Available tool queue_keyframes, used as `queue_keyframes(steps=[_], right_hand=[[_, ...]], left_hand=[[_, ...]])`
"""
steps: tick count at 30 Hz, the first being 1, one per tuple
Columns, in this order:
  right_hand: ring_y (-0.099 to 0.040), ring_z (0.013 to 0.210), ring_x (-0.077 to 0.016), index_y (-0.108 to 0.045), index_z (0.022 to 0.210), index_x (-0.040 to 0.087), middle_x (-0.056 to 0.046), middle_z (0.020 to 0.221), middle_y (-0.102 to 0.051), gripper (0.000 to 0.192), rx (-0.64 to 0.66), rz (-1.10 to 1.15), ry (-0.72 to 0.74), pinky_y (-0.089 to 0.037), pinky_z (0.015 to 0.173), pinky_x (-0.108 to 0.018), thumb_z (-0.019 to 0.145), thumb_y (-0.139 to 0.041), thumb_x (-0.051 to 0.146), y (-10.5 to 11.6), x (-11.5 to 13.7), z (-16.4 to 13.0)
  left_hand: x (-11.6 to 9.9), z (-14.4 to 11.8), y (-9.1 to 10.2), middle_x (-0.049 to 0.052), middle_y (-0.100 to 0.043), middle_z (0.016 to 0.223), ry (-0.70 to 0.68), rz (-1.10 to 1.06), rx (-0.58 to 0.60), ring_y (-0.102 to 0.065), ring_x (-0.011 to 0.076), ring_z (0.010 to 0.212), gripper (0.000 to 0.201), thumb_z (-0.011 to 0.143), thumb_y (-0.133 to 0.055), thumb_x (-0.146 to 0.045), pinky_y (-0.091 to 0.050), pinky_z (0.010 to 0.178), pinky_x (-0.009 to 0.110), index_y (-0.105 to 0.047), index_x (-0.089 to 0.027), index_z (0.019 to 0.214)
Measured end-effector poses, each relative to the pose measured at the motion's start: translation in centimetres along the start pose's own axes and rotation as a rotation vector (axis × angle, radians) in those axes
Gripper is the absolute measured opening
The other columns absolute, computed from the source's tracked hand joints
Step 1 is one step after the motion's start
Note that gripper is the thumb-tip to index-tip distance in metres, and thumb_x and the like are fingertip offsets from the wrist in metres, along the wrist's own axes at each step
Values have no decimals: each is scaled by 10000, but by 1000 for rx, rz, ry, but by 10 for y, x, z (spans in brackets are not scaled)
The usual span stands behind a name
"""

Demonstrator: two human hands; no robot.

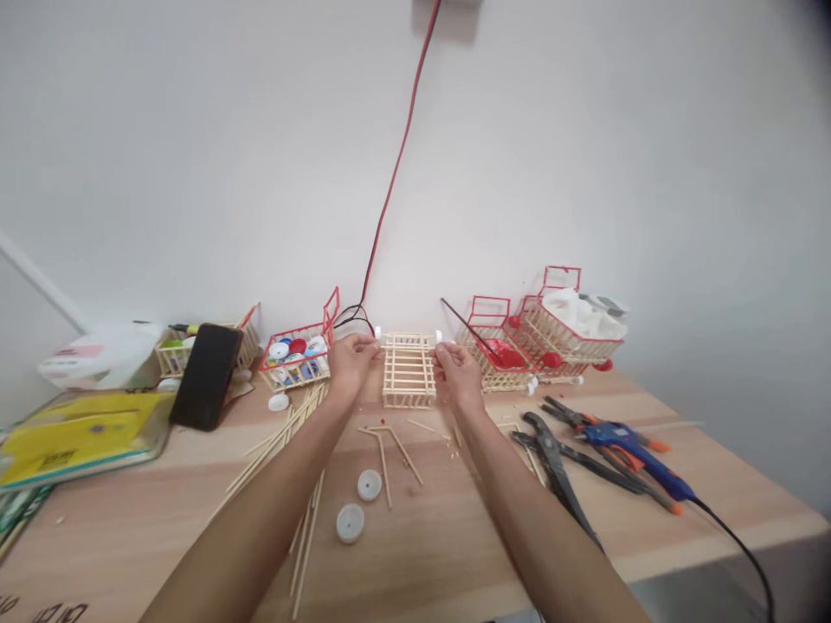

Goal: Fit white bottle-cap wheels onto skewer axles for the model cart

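In the middle of the table a small wooden-stick basket (pixel 409 368) rests with a slatted face of crossing sticks upward. My left hand (pixel 352 362) is at its far left corner, thumb and finger pinched at the end of a crosswise stick. Mirroring it, my right hand (pixel 456 368) pinches at the right side of that stick. Small white caps (pixel 439 336) stand at the far corners, just beyond my fingertips. Nearer to me lie two white bottle caps (pixel 351 523), short stick pieces (pixel 384 467) and several long sticks (pixel 305 528).
Red-trimmed stick carts (pixel 295 333) stand along the wall on both sides, some filled with caps. On the right lie black pliers (pixel 551 450) and a blue corded tool (pixel 640 454). A phone (pixel 206 376) leans at left beside a yellow packet (pixel 84 433).
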State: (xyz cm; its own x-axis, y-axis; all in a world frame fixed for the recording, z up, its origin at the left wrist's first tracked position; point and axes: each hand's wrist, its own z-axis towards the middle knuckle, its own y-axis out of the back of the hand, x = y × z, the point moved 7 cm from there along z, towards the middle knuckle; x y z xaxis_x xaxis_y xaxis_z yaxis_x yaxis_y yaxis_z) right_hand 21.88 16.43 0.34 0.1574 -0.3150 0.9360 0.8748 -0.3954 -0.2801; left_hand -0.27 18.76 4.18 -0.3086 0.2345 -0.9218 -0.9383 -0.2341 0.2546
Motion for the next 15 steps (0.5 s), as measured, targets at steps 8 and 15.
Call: queue_keyframes(steps=[8,15], right_hand=[[-648,662,-146,-592,902,159,-35,750,-695,361,-36,15,-19,-488,574,-246,614,-710,342,12,-4,-3],[-633,632,-139,-593,936,155,-25,729,-677,317,-6,1,-6,-471,535,-236,671,-657,318,8,-2,-7]], left_hand=[[5,2,-3,22,-670,674,18,-174,-38,-667,148,611,148,729,-579,-232,-474,509,199,-548,-148,847],[10,1,-4,14,-643,652,45,-169,-33,-635,129,561,175,772,-398,-108,-502,525,224,-524,-139,889]])
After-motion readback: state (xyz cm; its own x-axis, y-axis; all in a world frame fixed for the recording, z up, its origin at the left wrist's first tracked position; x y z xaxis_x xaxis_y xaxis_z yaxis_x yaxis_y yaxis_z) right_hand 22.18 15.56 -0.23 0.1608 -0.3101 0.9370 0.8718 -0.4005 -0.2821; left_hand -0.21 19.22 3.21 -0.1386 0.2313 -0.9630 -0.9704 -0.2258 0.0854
